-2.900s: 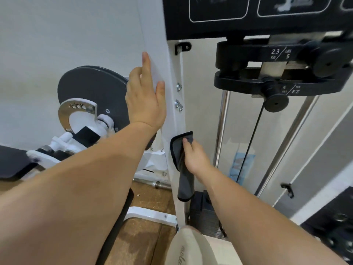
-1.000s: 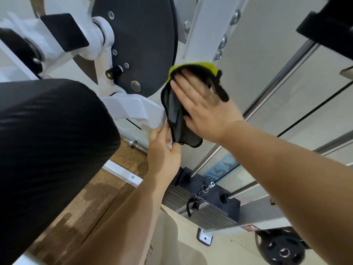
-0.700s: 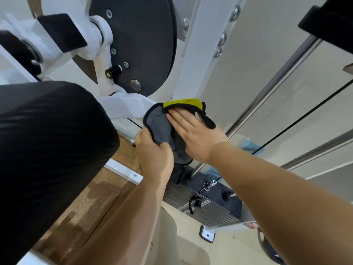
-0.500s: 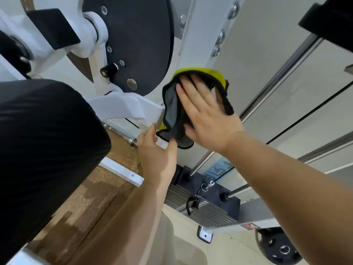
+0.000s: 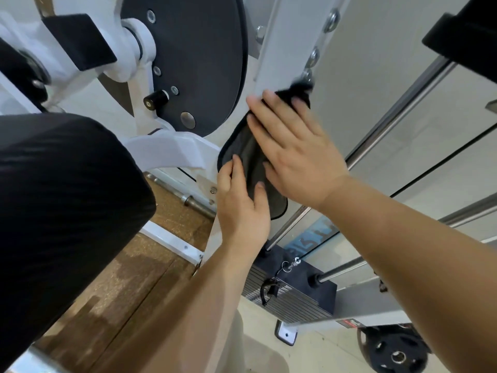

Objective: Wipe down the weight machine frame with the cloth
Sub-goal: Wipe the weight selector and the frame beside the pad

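The right hand (image 5: 293,154) lies flat, fingers straight and spread, its palm pressing on the cloth (image 5: 243,146). Its bare forearm comes in from the lower right, wrist nearly straight. The left hand (image 5: 242,208) sits just below and to the left, fingers straight and close together, with fingertips and thumb resting on the cloth's lower part. Its bare forearm rises from the bottom edge. The two thumbs lie close together.

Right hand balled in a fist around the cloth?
No, the right hand lies flat with fingers spread, pressing the dark cloth against the white frame upright.
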